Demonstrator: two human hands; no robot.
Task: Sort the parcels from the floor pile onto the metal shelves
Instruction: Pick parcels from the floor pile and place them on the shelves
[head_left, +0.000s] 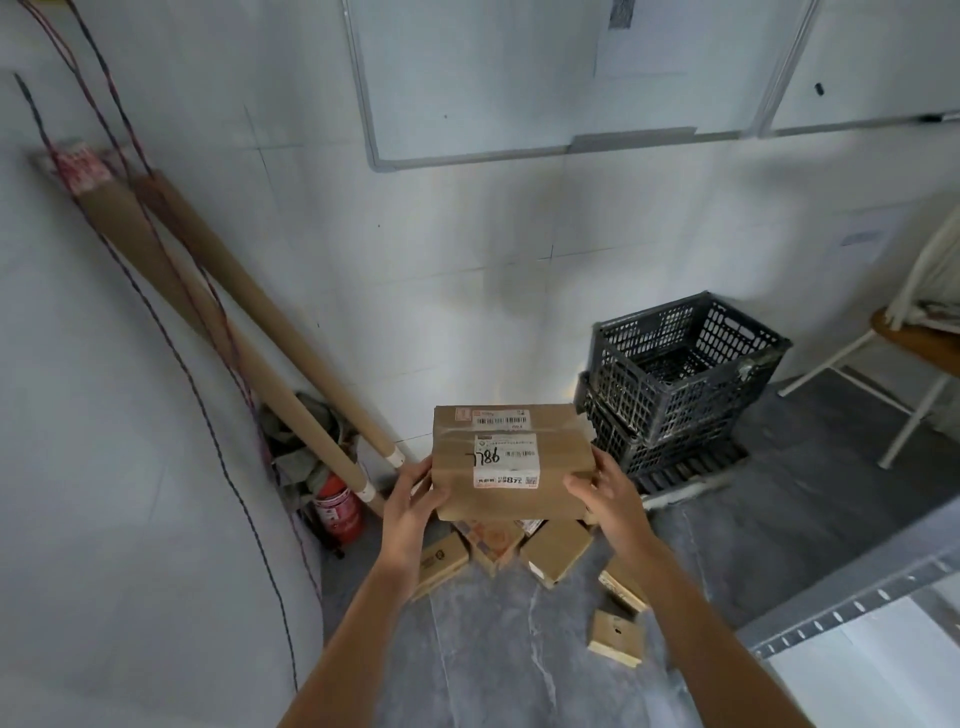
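Cardboard parcel (511, 460) | left hand (413, 501) grip clamped | right hand (605, 496) grip clamped

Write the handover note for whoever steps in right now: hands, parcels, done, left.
Hands: left hand grips the left end of a labelled brown box; right hand grips its right end.
The box is held in the air above the floor pile; the metal shelf is at lower right.
Done: this box picked up.
Left: shelve it, then the several boxes on the floor.
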